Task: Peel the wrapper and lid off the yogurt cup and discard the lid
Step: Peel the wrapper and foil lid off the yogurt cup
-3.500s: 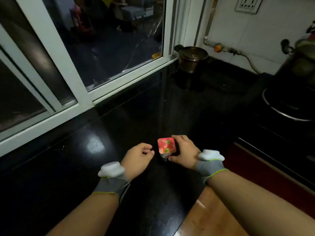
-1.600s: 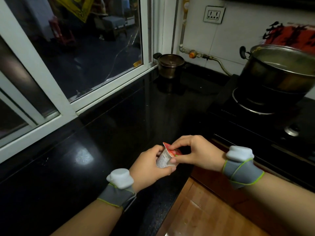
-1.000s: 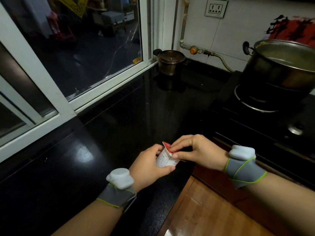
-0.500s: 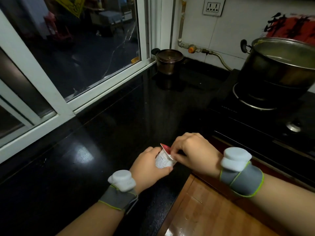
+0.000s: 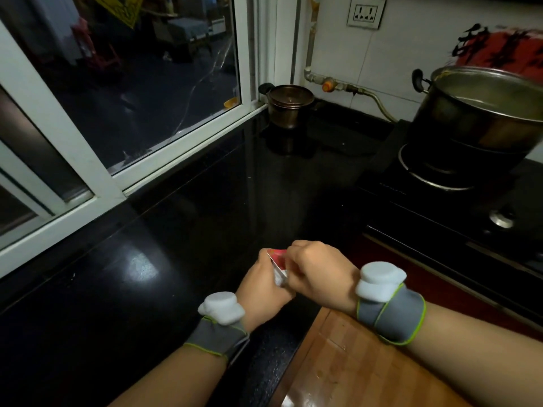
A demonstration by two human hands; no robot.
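A small yogurt cup [image 5: 278, 267] with a red lid is held tilted above the front edge of the black counter [image 5: 182, 230]. My left hand [image 5: 264, 292] wraps around the cup's body from the left. My right hand [image 5: 318, 274] covers the lid side from the right, fingers curled and pinched at the lid's edge. Only a sliver of the red lid and white side shows between the two hands. Whether the lid is lifted cannot be seen.
A small lidded brown pot [image 5: 291, 105] stands at the counter's far corner by the window [image 5: 132, 83]. A large steel pot [image 5: 482, 113] sits on the stove [image 5: 458, 207] at the right. A wooden board [image 5: 352, 365] lies below my right wrist.
The cup went from my right hand alone into my left hand's grip. My right hand has rolled over the lid, now hiding most of it. Both hands dropped slightly toward me.
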